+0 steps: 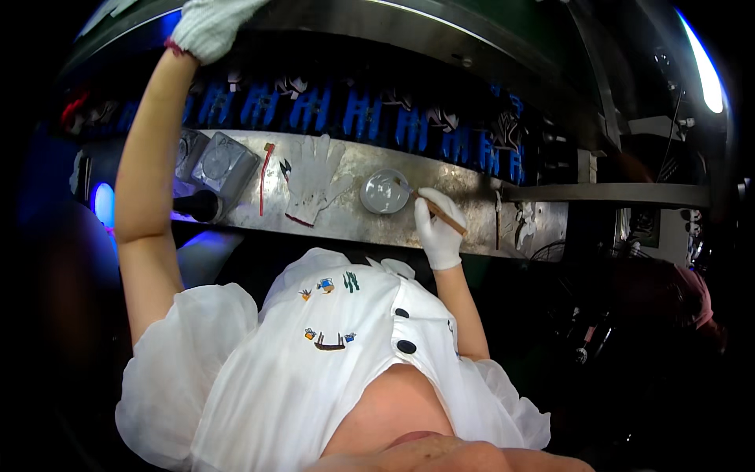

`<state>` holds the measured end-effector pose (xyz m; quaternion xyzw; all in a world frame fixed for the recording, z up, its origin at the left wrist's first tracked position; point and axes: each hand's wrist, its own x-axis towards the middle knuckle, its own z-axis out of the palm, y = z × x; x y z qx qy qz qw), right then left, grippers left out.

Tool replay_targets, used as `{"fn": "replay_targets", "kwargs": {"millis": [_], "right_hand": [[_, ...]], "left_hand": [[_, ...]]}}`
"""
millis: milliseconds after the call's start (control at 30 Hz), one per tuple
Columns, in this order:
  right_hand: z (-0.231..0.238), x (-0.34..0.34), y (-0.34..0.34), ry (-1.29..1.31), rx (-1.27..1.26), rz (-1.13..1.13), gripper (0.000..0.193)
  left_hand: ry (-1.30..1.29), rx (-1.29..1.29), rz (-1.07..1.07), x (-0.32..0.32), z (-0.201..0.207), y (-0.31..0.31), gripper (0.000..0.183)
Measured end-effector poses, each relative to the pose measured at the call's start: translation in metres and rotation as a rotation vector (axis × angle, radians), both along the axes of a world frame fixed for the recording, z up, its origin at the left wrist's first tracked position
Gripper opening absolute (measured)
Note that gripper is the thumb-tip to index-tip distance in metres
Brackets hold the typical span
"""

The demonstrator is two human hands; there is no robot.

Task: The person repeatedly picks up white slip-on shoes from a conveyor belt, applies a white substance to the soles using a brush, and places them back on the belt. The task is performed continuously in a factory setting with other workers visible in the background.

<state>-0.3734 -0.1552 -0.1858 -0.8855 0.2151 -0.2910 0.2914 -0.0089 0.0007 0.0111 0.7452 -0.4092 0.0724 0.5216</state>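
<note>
My right hand (pixel 436 228), in a thin white glove, is closed round a slim wooden-handled brush (pixel 445 215). The brush's far end reaches over the right rim of a small round bowl (pixel 384 193) with pale, shiny contents. My left hand (pixel 211 30), in a knitted white glove with a dark red cuff, is stretched far up to the metal ledge (pixel 314 17) at the upper left. Its fingers run out of the picture, so what they touch cannot be seen. Left of the bowl a soiled white glove (pixel 313 182) lies flat on the metal shelf (pixel 346 216).
A red-handled toothbrush (pixel 265 177) lies left of the loose glove, beside a grey box-like block (pixel 224 167) and a dark cylindrical object (pixel 198 206). Blue clamp-like holders (pixel 311 110) line the back of the shelf. A metal bar (pixel 613 193) crosses at right; a person (pixel 668 295) is beyond.
</note>
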Motion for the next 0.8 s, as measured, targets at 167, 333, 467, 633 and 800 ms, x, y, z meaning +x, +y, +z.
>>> {"fn": "replay_targets", "kwargs": {"millis": [167,333,467,633,800], "right_hand": [[-0.004,0.010,0.004,0.066,0.017,-0.023,0.013],[0.002,0.015,0.008,0.137,0.083,-0.052,0.013],[0.006,0.016,0.019,-0.144,0.209,0.097,0.015],[0.010,0.002,0.013,0.004,0.057,-0.042,0.014],[0.002,0.011,0.012,-0.122,-0.024,-0.006,0.011]], "left_hand": [[0.846,-0.956,-0.222,-0.027,0.002,-0.038,0.048],[1.322,-0.938,-0.464,0.011,-0.015,-0.076,0.056],[1.441,-0.985,-1.149,0.034,-0.038,-0.079,0.071],[1.109,-0.678,-1.147,0.001,-0.029,-0.118,0.067],[1.217,-0.680,-1.245,0.010,-0.035,-0.124,0.066]]}}
